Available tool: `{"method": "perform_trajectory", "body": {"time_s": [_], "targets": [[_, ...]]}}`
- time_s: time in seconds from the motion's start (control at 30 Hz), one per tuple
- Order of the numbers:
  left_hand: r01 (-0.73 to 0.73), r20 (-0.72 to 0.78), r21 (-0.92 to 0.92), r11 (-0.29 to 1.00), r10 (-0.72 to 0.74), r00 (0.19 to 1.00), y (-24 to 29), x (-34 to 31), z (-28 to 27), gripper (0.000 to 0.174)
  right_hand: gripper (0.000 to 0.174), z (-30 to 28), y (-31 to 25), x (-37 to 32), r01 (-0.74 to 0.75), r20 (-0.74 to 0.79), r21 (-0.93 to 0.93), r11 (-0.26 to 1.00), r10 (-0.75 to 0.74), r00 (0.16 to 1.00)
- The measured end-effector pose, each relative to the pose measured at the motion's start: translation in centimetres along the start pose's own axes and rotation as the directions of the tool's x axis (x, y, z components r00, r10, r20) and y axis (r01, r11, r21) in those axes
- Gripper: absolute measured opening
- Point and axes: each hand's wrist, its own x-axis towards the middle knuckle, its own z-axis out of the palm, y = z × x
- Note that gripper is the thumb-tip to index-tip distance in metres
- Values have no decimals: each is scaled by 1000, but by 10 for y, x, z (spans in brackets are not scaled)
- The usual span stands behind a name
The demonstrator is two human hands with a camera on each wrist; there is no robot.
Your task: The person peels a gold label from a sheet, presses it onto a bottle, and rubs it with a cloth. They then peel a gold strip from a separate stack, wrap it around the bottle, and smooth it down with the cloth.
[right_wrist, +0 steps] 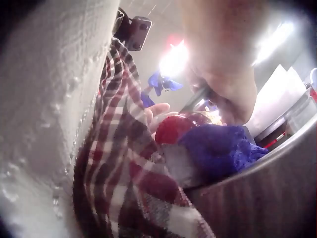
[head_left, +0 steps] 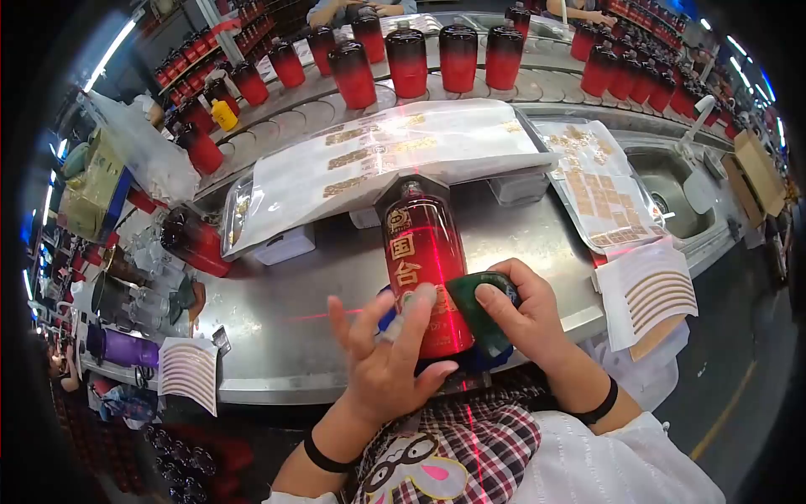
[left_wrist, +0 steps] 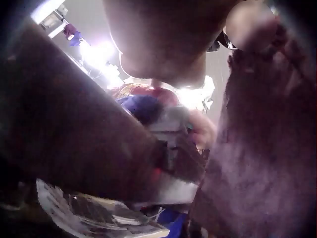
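Observation:
A glossy red bottle [head_left: 430, 244], darker toward its neck, lies with gold characters facing up and its neck pointing away. Its neck end sits in a dark angular rest, and blue cloth [right_wrist: 218, 148] shows beneath its near end. My left hand [head_left: 382, 365] reaches over the bottle's near left side, fingers spread, the index fingertip on the gold pattern near the lower label. In my right hand [head_left: 529, 315] a dark green flat piece [head_left: 480, 315] is pinched between thumb and fingers, its edge against the bottle's right side. The left wrist view is dark and blurred.
Behind the bottle, a tray with white sheets [head_left: 294, 189] holds gold label pieces. A second label tray [head_left: 600, 189] stands right, beside a sink [head_left: 672, 189]. Sheets of curved gold strips [head_left: 186, 372] hang at both sides. Red-black bottles [head_left: 407, 63] line the conveyor behind.

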Motion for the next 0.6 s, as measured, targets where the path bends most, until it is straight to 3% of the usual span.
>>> {"method": "perform_trajectory", "body": {"time_s": [0.13,0.23,0.6], "targets": [[-43,62,117,992,36,997,-1,2,6,78,23,-1,-1,1,10,3,-25,1000,-10,1000],[5,42,96,995,-9,999,-1,-3,8,80,23,-1,0,1,10,2,-26,1000,-9,1000],[-78,-8,149,986,80,997,3,-18,11,57,25,-1,1,1,29,3,-26,999,-29,1000]]}}
